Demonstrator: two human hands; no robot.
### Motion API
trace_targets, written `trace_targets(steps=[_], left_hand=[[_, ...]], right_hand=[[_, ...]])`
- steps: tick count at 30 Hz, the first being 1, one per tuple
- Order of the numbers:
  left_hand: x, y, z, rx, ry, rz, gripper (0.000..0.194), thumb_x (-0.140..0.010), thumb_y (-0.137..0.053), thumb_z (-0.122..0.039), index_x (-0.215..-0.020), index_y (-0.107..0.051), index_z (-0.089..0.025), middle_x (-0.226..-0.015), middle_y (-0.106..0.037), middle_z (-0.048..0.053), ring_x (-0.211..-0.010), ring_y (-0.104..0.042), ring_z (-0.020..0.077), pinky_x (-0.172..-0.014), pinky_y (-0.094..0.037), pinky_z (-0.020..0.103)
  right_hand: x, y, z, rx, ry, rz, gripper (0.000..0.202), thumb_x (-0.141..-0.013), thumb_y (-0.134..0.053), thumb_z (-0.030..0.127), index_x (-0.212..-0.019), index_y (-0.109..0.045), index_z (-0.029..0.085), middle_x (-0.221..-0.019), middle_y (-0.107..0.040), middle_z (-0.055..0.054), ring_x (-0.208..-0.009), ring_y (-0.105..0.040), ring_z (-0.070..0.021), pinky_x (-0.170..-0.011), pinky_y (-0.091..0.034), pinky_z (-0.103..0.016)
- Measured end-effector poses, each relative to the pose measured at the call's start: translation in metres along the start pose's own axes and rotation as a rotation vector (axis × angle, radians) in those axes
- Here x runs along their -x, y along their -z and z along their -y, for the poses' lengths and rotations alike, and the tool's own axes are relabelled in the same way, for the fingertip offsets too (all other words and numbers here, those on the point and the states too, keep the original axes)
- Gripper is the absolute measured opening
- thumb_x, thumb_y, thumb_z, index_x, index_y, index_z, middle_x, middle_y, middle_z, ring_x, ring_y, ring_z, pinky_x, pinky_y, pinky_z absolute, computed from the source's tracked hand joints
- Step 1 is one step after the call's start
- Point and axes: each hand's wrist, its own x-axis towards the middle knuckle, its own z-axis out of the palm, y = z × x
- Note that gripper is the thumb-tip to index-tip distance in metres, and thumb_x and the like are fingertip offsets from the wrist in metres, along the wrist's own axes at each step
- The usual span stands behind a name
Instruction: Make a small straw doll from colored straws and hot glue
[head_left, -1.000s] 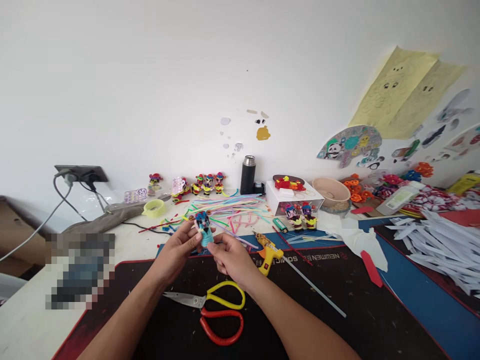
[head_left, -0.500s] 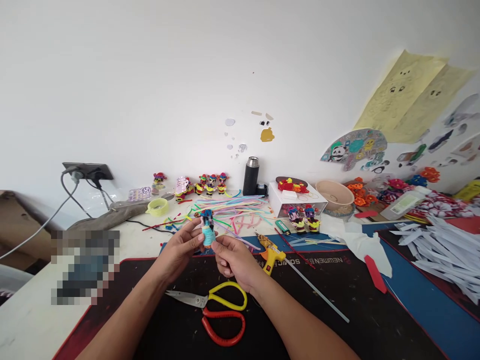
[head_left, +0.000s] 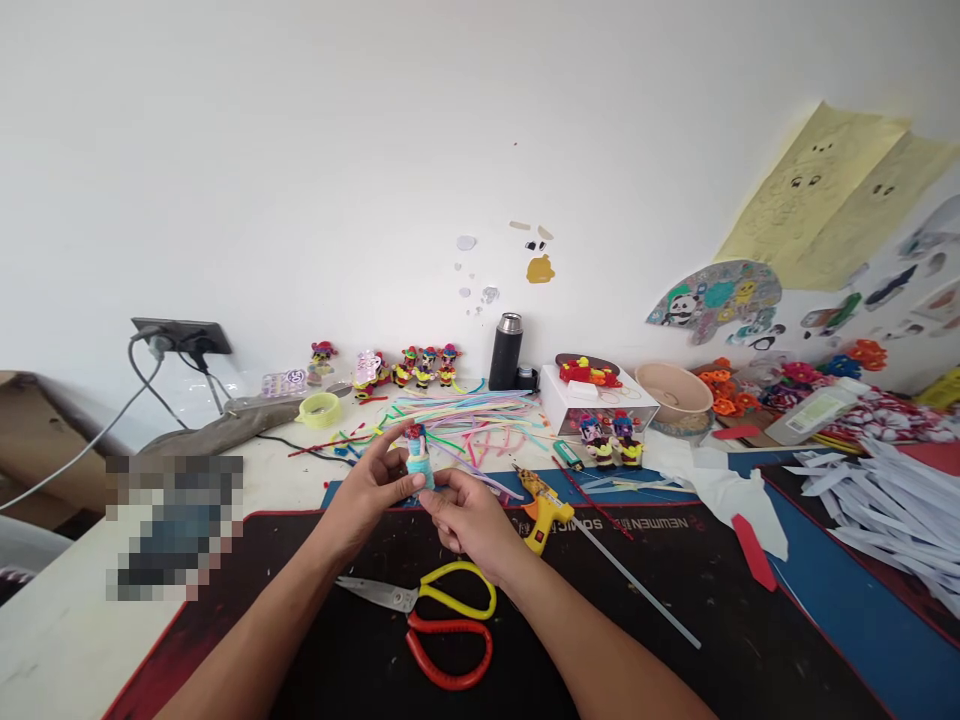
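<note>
Both hands hold a small doll figurine (head_left: pixel 419 462) above the far edge of the black mat. Its lower part is light blue and its top is dark red. The fingers and thumb of my left hand (head_left: pixel 381 482) close on its left side. My right hand (head_left: pixel 461 508) pinches the lower end, and its fingers hide part of the base. Nearer to me, scissors (head_left: pixel 442 625) with one yellow and one red handle lie opened on the mat. To the right rests a yellow glue gun (head_left: pixel 546 515) with a long glue stick (head_left: pixel 637 585) in its back.
Coloured pipe cleaners (head_left: pixel 465 410) are strewn behind my hands. Similar figurines (head_left: pixel 427 368) stand along the wall, and two more (head_left: pixel 613 440) by a white box (head_left: pixel 622 410). A black thermos (head_left: pixel 507 355) stands at the back. White strips (head_left: pixel 885 510) are heaped at right.
The figurine has been turned between my fingers: its blue-and-dark top now shows dark red. My hands stay in nearly the same place, and the view has shifted slightly.
</note>
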Motion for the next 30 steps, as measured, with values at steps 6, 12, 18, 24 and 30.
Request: trace_targets(steps=[6, 12, 18, 24, 30], left_hand=[[0.0, 0.0011, 0.0015, 0.043, 0.031, 0.018, 0.084, -0.074, -0.093, -0.039, -0.148, -0.056, -0.024, -0.102, -0.074, 0.005, -0.099, -0.069, 0.0243, -0.087, -0.051, 0.034], [-0.0011, -0.0001, 0.0009, 0.144, 0.107, -0.153, 0.073, -0.066, -0.096, -0.048, -0.128, -0.068, -0.021, -0.108, -0.076, 0.007, -0.1, -0.07, 0.025, -0.083, -0.054, 0.032], [0.0006, -0.0017, -0.0019, 0.131, 0.107, -0.164, 0.064, -0.067, -0.096, -0.042, -0.122, -0.072, -0.022, -0.104, -0.077, 0.005, -0.096, -0.07, 0.0218, -0.08, -0.054, 0.029], [0.0002, -0.0021, -0.0027, 0.164, 0.139, -0.181, 0.063, -0.064, -0.098, -0.037, -0.12, -0.073, -0.022, -0.101, -0.076, 0.003, -0.093, -0.07, 0.0203, -0.079, -0.054, 0.027], [-0.0006, -0.0016, -0.0023, 0.168, 0.132, -0.16, 0.061, -0.065, -0.097, -0.036, -0.119, -0.074, -0.022, -0.098, -0.076, 0.003, -0.091, -0.07, 0.0201, -0.077, -0.054, 0.027]], right_hand=[[0.0012, 0.0005, 0.0013, -0.036, -0.027, 0.032, 0.058, -0.071, -0.091, 0.058, -0.103, -0.064, 0.018, -0.052, -0.039, 0.014, -0.043, -0.025, -0.005, -0.042, -0.019, -0.023], [0.0015, 0.0, 0.0025, -0.036, -0.031, 0.035, 0.061, -0.069, -0.092, 0.058, -0.107, -0.069, 0.016, -0.053, -0.038, 0.013, -0.044, -0.024, -0.0051, -0.042, -0.017, -0.024], [0.0025, -0.0004, 0.0011, -0.022, -0.038, 0.036, 0.061, -0.07, -0.092, 0.058, -0.108, -0.071, 0.015, -0.054, -0.038, 0.013, -0.045, -0.025, -0.0053, -0.043, -0.018, -0.024], [0.0021, 0.0002, -0.0005, -0.026, -0.051, 0.028, 0.063, -0.068, -0.093, 0.057, -0.111, -0.072, 0.015, -0.055, -0.039, 0.012, -0.046, -0.025, -0.0052, -0.043, -0.017, -0.024], [0.0015, 0.0012, -0.0023, -0.014, -0.057, 0.036, 0.064, -0.069, -0.092, 0.057, -0.111, -0.071, 0.014, -0.052, -0.038, 0.013, -0.042, -0.025, -0.0047, -0.043, -0.016, -0.025]])
